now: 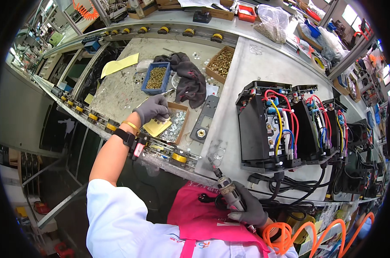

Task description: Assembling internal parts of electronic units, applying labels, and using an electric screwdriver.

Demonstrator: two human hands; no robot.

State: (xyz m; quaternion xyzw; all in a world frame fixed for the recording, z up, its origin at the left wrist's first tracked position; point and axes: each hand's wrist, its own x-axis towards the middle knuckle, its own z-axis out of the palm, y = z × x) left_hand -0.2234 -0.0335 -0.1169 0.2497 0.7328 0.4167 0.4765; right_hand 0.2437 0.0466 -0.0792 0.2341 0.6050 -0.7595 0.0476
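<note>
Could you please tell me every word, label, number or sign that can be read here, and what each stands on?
No words or numbers read clearly.
White shirt: blue-and-red print, too small and blurred.
Pink apron: pale marks, illegible.
Red-and-white label near the left wrist: too small.
White card on the bench: small red mark, too small to make out.

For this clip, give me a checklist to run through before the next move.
1. Handheld driver gripped by the right hand: ok.
2. Driver's tip clear of the wired black units: ok, apart from them.
3. Left hand at the cardboard box of small metal parts: ok, over it.
4. Part in that hand: cannot tell, fingers curled.
5. Blue bin stocked: ok.
6. Black cables tidy: not ok, loops bunched together.
</note>
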